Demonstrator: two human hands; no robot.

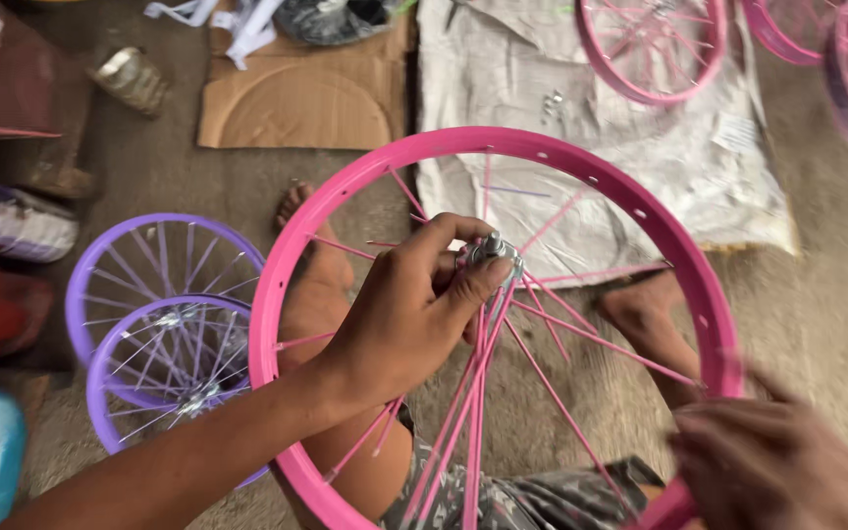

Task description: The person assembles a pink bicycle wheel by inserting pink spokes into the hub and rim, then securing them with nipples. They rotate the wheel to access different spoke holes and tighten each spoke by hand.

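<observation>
Right hand [772, 471] blurry, gripping pink rim [488, 147] at the near edge | left hand [409, 314] pinching steel hub [491, 250] mid-wheel, over the knees | looks like spoke lacing | next: probably seat loose pink spokes [561, 393] | purple wheels [164, 324] stacked alongside

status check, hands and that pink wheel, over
Left hand gripping hub. Right hand on pink rim, blurred. Loose pink spokes hanging from hub. Purple wheels alongside, clear.

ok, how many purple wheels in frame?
2, stacked overlapping on the floor at left: the upper purple wheel and the lower purple wheel, beside the pink rim the left hand holds by its hub. More may lie outside the frame.
</observation>
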